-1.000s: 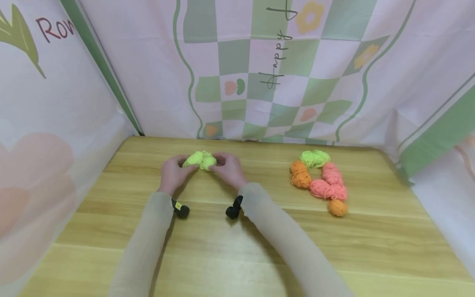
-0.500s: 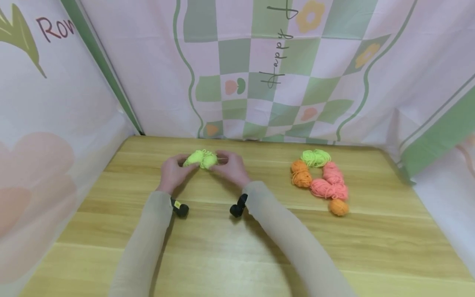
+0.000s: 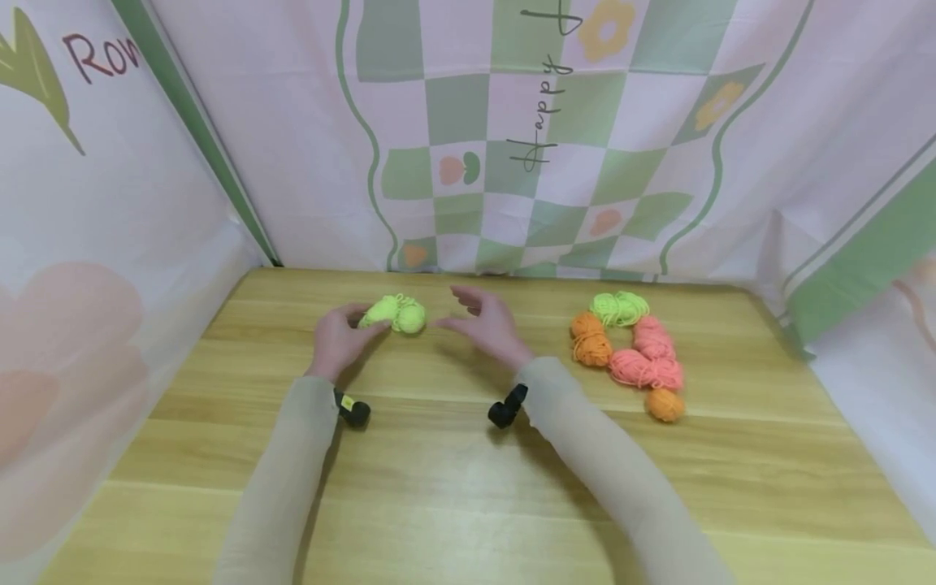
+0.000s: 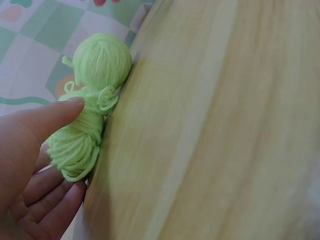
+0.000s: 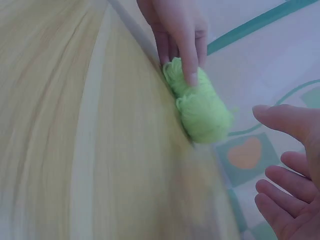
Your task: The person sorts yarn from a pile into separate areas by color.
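Observation:
A lime-green yarn bundle (image 3: 396,314), narrowed at its middle with a round end toward the right, lies on the wooden table. My left hand (image 3: 340,340) holds its left end. In the left wrist view the thumb (image 4: 65,112) lies over the green yarn (image 4: 82,135) and the other fingers reach round its far end. To the right of that bundle, my right hand (image 3: 488,325) is apart from it, thumb and fingers spread with nothing between them. The right wrist view shows a gap between the right hand (image 5: 295,175) and the yarn's round end (image 5: 205,117).
On the right of the table (image 3: 439,487) several yarn bundles form a loose ring: lime-green (image 3: 619,309), orange (image 3: 591,340) and pink (image 3: 647,368). An orange ball of yarn (image 3: 665,405) sits below them. A printed cloth (image 3: 526,187) hangs along the back edge.
My right hand has let go of the green yarn and moved right, its fingers spreading. The left hand and the bundle stay in place.

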{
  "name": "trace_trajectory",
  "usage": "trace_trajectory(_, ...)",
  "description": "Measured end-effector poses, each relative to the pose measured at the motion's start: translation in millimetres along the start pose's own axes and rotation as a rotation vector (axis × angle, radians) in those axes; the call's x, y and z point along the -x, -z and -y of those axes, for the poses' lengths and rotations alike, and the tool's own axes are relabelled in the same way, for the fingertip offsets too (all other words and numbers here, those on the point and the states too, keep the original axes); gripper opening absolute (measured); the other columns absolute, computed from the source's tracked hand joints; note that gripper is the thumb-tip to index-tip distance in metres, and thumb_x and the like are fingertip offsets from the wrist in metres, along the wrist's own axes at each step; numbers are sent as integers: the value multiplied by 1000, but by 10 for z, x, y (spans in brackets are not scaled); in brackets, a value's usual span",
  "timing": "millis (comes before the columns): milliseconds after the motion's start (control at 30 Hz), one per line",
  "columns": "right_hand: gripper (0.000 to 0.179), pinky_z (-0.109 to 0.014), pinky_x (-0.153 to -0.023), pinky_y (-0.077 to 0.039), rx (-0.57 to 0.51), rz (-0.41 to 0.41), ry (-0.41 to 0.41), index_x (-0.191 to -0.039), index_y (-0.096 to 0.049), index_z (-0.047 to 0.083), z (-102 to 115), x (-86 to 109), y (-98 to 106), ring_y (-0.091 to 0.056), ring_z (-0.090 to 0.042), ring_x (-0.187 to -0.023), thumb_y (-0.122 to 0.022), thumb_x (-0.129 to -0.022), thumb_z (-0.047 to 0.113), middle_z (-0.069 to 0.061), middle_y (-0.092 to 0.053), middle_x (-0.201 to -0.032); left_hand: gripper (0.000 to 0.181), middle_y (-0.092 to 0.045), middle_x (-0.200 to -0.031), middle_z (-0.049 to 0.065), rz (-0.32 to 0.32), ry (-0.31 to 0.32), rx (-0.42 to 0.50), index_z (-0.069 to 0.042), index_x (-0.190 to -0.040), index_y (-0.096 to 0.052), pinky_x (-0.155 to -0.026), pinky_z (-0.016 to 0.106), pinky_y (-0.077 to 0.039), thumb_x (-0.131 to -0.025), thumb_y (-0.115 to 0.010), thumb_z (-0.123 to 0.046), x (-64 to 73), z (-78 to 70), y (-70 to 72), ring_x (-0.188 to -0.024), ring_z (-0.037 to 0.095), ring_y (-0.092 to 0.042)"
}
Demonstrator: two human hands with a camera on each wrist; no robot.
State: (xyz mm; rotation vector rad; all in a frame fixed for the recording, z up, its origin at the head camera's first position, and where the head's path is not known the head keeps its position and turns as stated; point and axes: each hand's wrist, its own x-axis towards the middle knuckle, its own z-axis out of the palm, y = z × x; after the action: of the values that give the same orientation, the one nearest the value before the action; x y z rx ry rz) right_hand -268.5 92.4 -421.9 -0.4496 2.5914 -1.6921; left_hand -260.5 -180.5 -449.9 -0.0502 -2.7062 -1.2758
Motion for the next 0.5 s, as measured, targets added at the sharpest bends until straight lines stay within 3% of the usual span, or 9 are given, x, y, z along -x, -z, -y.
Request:
trace_trajectory(333, 67, -41, -110, -42, 34, -19, 45, -143, -57, 6, -31, 216, 416, -52, -39, -131, -85, -86, 25, -19, -57, -143, 53, -69, -122, 17, -4, -2, 12, -3, -127, -68, -98, 48, -49, -87, -82, -35, 11, 1, 5, -110, 33, -63)
trace_trajectory(500, 68, -44, -111, -40, 61, -10, 35, -146, -55, 10, -30, 348, 610, -49, -38, -134, -83, -88, 29, -14, -54, -146, 53, -70, -122, 16, -4, 4, 15, -4, -126, -69, -98, 48, -49, -87, -82, -36, 6, -4, 2, -109, 32, -63)
